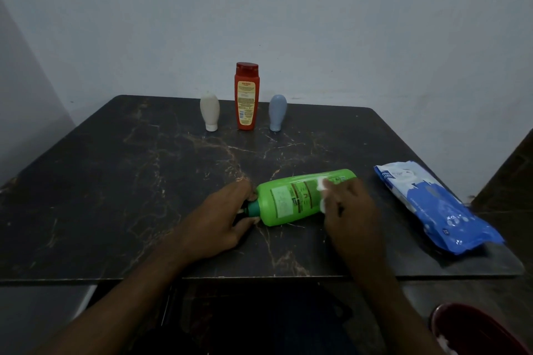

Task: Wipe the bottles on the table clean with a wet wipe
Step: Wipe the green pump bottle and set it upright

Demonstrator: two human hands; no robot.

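A green bottle [291, 200] lies on its side on the dark marble table [129, 181], its dark green cap pointing left. My left hand [222, 216] grips the cap end between fingers and thumb. My right hand [350, 210] holds a white wet wipe [322, 185] against the bottle's upper right side; most of the wipe is hidden under the fingers. At the back of the table stand a white bottle [209, 111], a tall red bottle [246, 96] and a grey-blue bottle [277, 112], the two small ones resting on their caps.
A blue and white pack of wet wipes [432, 204] lies on the table's right side. A red object [476, 331] shows at the bottom right, below the table's front edge. A pale wall stands right behind the bottles.
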